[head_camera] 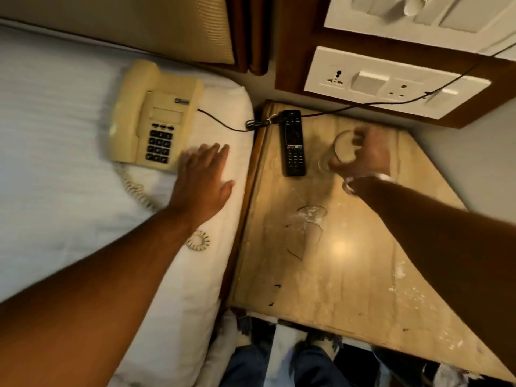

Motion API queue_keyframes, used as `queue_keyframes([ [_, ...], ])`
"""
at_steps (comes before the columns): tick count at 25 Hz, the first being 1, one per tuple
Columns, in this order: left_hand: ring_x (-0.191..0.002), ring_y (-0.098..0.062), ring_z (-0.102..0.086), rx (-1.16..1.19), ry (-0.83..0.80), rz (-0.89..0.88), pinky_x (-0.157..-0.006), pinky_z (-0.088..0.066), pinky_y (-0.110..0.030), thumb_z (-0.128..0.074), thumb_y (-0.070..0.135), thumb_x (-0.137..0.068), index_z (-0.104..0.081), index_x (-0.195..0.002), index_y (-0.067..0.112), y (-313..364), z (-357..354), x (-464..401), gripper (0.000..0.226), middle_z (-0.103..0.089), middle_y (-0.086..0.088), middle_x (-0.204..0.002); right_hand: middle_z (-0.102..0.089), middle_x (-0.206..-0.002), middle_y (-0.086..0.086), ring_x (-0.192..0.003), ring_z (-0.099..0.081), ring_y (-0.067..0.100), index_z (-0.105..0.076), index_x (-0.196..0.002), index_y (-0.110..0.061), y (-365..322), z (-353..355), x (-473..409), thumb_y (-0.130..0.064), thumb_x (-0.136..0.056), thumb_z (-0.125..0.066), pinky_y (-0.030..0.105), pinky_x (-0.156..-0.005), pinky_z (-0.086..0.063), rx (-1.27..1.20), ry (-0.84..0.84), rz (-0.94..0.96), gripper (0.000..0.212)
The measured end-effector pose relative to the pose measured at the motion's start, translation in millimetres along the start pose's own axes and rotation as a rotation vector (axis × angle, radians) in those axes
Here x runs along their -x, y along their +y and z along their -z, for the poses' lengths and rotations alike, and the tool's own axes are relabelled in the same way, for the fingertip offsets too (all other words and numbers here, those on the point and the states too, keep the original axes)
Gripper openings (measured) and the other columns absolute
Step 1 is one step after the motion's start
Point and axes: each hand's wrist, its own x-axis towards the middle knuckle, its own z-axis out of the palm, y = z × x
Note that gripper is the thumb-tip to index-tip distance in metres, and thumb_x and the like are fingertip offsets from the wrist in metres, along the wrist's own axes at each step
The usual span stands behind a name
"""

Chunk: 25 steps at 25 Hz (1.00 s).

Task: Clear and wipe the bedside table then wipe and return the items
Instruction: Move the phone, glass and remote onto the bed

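Observation:
The beige marble-topped bedside table (pixel 335 275) is smeared with white dust and dark specks. A black remote (pixel 293 143) lies near its back left corner. Right of the remote stands a clear drinking glass (pixel 339 152), and my right hand (pixel 365 155) is curled around its rim from above. A cream corded telephone (pixel 153 115) rests on the white bed (pixel 55 191) to the left of the table. My left hand (pixel 203 180) lies flat on the bed edge beside the phone, fingers spread, holding nothing.
A black cord (pixel 363 106) runs from the phone across the table's back edge toward the wall socket panel (pixel 396 82). The phone's coiled cord (pixel 198 241) lies under my left forearm. My feet (pixel 279 353) stand on patterned floor below the table's front edge.

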Motion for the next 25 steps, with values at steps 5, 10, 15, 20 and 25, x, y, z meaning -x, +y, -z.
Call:
queue_keyframes([
  [5, -0.148, -0.035, -0.029, 0.010, -0.012, 0.148, -0.121, -0.020, -0.050, -0.058, 0.039, -0.095, -0.029, -0.155, 0.011, -59, 44, 85, 0.072, -0.036, -0.014, -0.158, -0.061, -0.109, 0.000, -0.096, -0.060, 0.024, -0.049, -0.121, -0.022, -79, -19, 132, -0.037, -0.058, -0.084, 0.046, -0.080, -0.055, -0.057, -0.212, 0.142, 0.073],
  [10, -0.148, -0.037, -0.027, -0.006, -0.014, 0.281, -0.121, -0.020, -0.053, -0.058, 0.038, -0.095, -0.026, -0.156, 0.009, -136, 57, 135, 0.075, -0.033, -0.014, -0.160, -0.060, -0.121, 0.004, -0.106, -0.058, 0.023, -0.044, -0.132, -0.019, -181, -86, 175, -0.037, -0.063, -0.083, 0.041, -0.087, -0.053, -0.051, -0.308, 0.304, 0.081],
  [15, -0.149, -0.035, -0.026, 0.053, 0.036, 0.324, -0.121, -0.018, -0.052, -0.060, 0.032, -0.094, -0.023, -0.156, 0.009, -148, 38, 133, 0.076, -0.032, -0.015, -0.160, -0.059, -0.123, 0.007, -0.107, -0.058, 0.024, -0.041, -0.134, -0.019, -216, -143, 173, -0.039, -0.064, -0.082, 0.034, -0.086, -0.049, -0.036, -0.349, 0.381, 0.084],
  [20, -0.148, -0.034, -0.028, 0.124, -0.027, 0.427, -0.121, -0.020, -0.050, -0.059, 0.028, -0.094, -0.024, -0.156, 0.009, -123, 27, 144, 0.074, -0.034, -0.016, -0.159, -0.057, -0.126, 0.007, -0.111, -0.058, 0.024, -0.037, -0.136, -0.022, -190, -135, 170, -0.034, -0.069, -0.081, 0.035, -0.089, -0.049, 0.022, -0.406, 0.404, 0.080],
  [25, -0.096, -0.031, -0.065, 0.158, 0.129, 0.284, -0.081, -0.050, -0.041, -0.064, 0.021, -0.088, -0.063, -0.121, 0.009, -47, 24, 176, 0.035, -0.068, -0.012, -0.107, -0.062, -0.121, 0.011, -0.109, -0.059, 0.027, -0.049, -0.129, -0.014, -127, -73, 121, -0.029, -0.081, -0.071, 0.037, -0.091, -0.049, 0.129, -0.292, 0.278, 0.055],
])
